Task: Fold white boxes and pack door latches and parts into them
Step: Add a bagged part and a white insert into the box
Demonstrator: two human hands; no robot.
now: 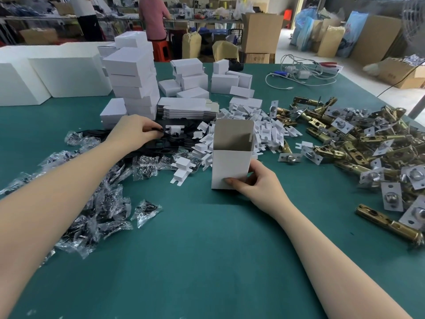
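An open white box [230, 162] stands upright on the green table [195, 249], its top flap raised. My right hand [255, 183] grips its lower right corner, thumb on the front face. My left hand [135, 132] reaches into a pile of black plates [170, 141] and pinches one at its edge. White card inserts [243, 125] lie heaped behind the box. Brass door latches [358, 146] with silver plates cover the right side. Clear screw bags [96, 203] spread at the left.
Stacks of closed white boxes [133, 77] and flat box blanks [186, 109] stand behind the piles. Large white blocks [57, 72] sit far left. White cables [303, 74] lie at the back right. People work at far tables among cardboard cartons [262, 31].
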